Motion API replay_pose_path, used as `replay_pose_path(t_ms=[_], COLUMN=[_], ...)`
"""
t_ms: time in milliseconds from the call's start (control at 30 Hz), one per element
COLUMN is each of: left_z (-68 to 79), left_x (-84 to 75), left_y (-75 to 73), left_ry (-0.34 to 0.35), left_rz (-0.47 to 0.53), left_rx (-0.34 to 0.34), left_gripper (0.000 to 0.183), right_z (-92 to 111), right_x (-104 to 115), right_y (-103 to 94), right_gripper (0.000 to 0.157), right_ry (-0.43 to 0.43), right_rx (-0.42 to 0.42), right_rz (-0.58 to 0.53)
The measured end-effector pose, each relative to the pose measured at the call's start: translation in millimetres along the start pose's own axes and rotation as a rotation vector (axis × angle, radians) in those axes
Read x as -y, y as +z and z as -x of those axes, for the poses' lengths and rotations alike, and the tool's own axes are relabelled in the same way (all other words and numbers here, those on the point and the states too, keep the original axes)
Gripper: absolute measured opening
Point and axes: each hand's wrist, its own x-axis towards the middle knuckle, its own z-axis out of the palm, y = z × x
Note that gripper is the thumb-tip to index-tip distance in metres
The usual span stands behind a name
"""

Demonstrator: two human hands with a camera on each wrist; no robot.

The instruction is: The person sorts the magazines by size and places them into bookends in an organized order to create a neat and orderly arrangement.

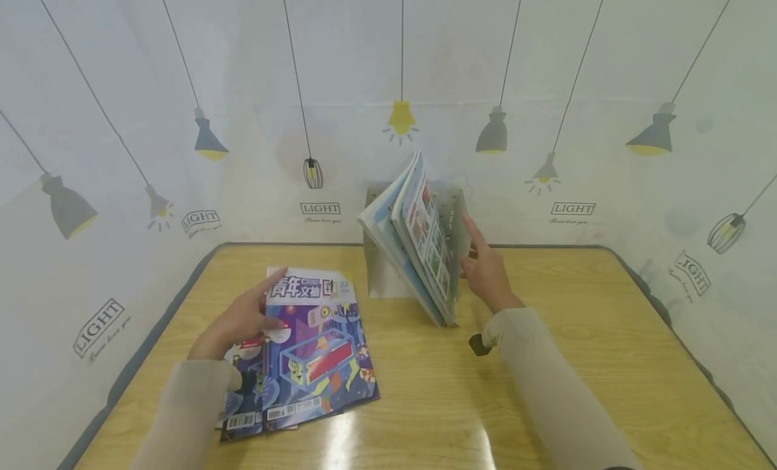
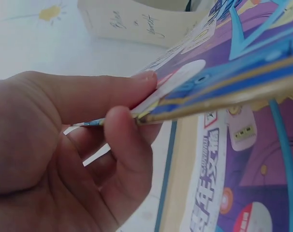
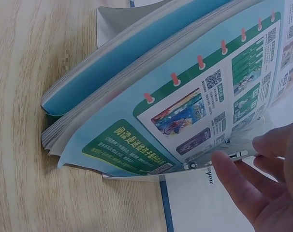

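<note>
— What is happening at near left on the table (image 1: 425,409)?

— The left hand (image 1: 238,321) pinches a magazine (image 1: 322,352) by its edge. Only the left wrist view shows the thumb on one face and curled fingers on the other; from the head, most of those fingers are out of sight.

— What else is there, and what can be read?

— A second magazine (image 1: 243,419) lies mostly covered beneath. The masthead reads 青年文摘, with "22" at upper right.

— And farther back?

— The right hand (image 1: 487,271) is at the side wall of a grey holder (image 1: 388,278), index finger extended; whether the fingers grip the wall, I cannot tell. A dark block (image 1: 479,344) by the right cuff is hard to identify.

— What does the holder carry?

— Tilted books (image 1: 434,244). The right wrist view cuts off their tops but reveals QR codes and a green panel beginning 阅读是送给孩子; its smaller lines blur.

— At the rear?

— A backdrop (image 1: 346,52) printed with lamps and "LIGHT"; the script beneath is hard to make out.
</note>
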Motion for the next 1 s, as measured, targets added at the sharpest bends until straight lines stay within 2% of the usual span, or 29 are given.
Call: replay_pose_path(t_ms=[300,600,800,1000], left_z=[6.2,12.1,18.2,23.4], left_x=[-9.9,-22.8,-28.3,-27.0], left_y=[2.7,1.8,3.8,3.7], left_ry=[0.047,0.144,0.13,0.133], left_rz=[-0.046,-0.051,-0.006,-0.021], left_rx=[-0.039,-0.094,-0.128,-0.164], left_gripper=[0.104,0.104,0.103,0.104], right_z=[2.0,0.2,0.9,2.3], right_x=[0.5,-2.0,-3.2,-3.1], right_y=[1.8,4.1,6.4,8.3], right_gripper=[0.091,0.093,0.094,0.094], right_ry=[0.017,0.015,0.015,0.007], right_rx=[0.007,-0.032,-0.045,-0.063], right_rz=[-0.005,0.015,0.037,0.04])
